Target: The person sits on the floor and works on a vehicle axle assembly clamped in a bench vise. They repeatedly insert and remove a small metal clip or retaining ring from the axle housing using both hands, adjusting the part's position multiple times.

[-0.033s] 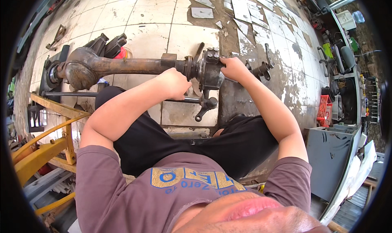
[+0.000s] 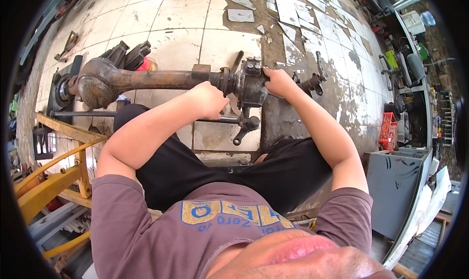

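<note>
Stretching leftward from hands [image 2: 212,101] [image 2: 280,82]: axle [image 2: 155,80]

Broken tile pieces [image 2: 287,10] lie strewn over the far part of the tiled floor [image 2: 181,12]. A yellow metal frame [image 2: 49,190] stands at the left. On the right, a red plastic crate [image 2: 389,132] sits near a grey metal cabinet [image 2: 398,191]; farther up, a white plastic tub [image 2: 414,23] has a translucent blue bottle [image 2: 427,19] just beside it.

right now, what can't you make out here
Head view:
Left hand: fingertips and anything beneath, hidden by the hand itself.
Rod: middle stretch, hidden by knee and left forearm.
Right hand: palm, hidden by its back.
Small items near the right rim: too small to identify.
</note>
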Demonstrator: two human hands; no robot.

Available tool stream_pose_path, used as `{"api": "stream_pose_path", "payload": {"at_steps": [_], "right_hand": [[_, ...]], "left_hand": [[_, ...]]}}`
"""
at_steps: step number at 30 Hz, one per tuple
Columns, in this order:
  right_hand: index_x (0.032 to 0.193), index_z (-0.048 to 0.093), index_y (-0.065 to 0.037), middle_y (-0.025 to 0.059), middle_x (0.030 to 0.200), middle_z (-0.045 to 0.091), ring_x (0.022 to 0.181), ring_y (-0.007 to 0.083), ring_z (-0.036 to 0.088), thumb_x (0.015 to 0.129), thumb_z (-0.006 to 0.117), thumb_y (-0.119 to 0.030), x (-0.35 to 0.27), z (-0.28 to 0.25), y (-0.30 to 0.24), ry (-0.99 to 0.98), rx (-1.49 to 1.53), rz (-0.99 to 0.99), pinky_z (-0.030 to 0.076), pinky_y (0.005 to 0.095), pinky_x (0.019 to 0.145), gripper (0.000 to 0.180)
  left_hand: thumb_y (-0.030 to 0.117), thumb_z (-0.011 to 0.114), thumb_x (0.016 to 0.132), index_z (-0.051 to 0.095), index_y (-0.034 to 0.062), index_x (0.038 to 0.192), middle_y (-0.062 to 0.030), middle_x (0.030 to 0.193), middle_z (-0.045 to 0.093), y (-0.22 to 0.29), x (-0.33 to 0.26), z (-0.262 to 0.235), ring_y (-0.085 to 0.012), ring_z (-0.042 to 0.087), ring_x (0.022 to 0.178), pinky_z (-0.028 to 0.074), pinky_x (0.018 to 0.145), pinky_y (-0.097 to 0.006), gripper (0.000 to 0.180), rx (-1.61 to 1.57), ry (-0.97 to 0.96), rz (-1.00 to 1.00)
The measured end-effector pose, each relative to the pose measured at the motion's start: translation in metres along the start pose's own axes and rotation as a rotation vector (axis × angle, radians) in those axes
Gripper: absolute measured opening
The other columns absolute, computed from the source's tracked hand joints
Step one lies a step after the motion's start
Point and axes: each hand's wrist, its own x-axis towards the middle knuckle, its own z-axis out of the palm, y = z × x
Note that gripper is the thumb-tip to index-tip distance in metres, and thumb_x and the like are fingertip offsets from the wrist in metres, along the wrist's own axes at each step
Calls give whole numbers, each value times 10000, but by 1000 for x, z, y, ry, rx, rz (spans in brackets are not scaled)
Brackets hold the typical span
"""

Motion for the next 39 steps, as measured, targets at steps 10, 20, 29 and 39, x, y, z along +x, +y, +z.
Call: {"api": "stream_pose_path", "payload": {"at_steps": [10, 20, 29, 39], "right_hand": [[1263, 702, 5, 280, 1096, 735, 1038, 468, 701, 819, 615, -130, 10, 10, 8, -71, -55, 0, 558, 510, 961, 473], [1285, 682, 9, 238, 1175, 739, 1072, 440, 707, 829, 606, -126, -1, -7, 0, -93, -103, -98, 570, 500, 967, 482], [1390, 668, -46, 273, 1080, 740, 1019, 445, 713, 767, 643, -112, 8, -1, 8, -102, -68, 24, 565, 505, 909, 627], [1247, 700, 0, 264, 1095, 741, 1061, 446, 701, 795, 647, -148, 7, -14, -11, -155, -101, -61, 558, 502, 956, 479]], "left_hand": [[468, 724, 923, 663, 147, 1345, -82, 1176, 739, -5, 2, 8, -275, 729, 1101, 530, 955, -422, 534, 0, -14, 8], [394, 744, 899, 749, 198, 1233, -26, 1079, 803, -1, -5, 3, -240, 755, 1058, 572, 893, -420, 388, -31, 110, 36], [418, 750, 894, 742, 220, 1248, -38, 1041, 798, -5, 0, 7, -240, 752, 1048, 546, 926, -420, 405, -31, 148, 35], [407, 743, 890, 725, 142, 1251, -80, 1061, 780, -6, 2, 17, -277, 754, 1022, 575, 883, -440, 449, -1, 69, 48]]}}
